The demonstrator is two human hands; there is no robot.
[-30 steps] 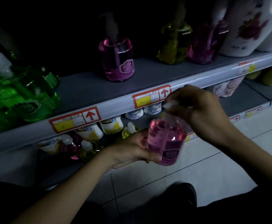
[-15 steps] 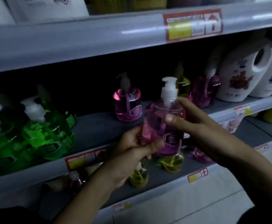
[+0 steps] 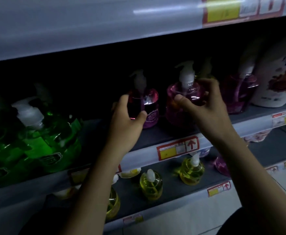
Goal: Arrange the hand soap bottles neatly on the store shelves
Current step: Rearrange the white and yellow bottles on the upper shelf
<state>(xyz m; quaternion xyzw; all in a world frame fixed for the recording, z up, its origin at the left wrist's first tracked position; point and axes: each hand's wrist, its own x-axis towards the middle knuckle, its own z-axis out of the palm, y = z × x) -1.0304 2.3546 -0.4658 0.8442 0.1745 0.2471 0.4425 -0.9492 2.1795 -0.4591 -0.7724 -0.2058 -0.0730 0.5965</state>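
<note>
Two pink pump soap bottles stand side by side on the middle shelf (image 3: 155, 136). My right hand (image 3: 205, 107) is wrapped around the shoulder of the right pink bottle (image 3: 178, 106), which rests on the shelf. My left hand (image 3: 127, 121) curls around the left pink bottle (image 3: 149, 106), thumb in front and fingers on its left side. A third pink bottle (image 3: 237, 92) stands further right. Green pump bottles (image 3: 42, 133) crowd the shelf's left end. Yellow bottles (image 3: 191, 170) sit on the shelf below.
A white flowered jug (image 3: 278, 82) stands at the far right of the middle shelf. The upper shelf's edge (image 3: 88, 31) overhangs the bottles closely. Red price tags (image 3: 178, 148) line the shelf fronts. Pale floor tiles (image 3: 189, 221) lie below.
The pink bottle that both hands held in the air now stands on the middle shelf. My left hand has let go of it and moved onto the neighbouring pink bottle.
</note>
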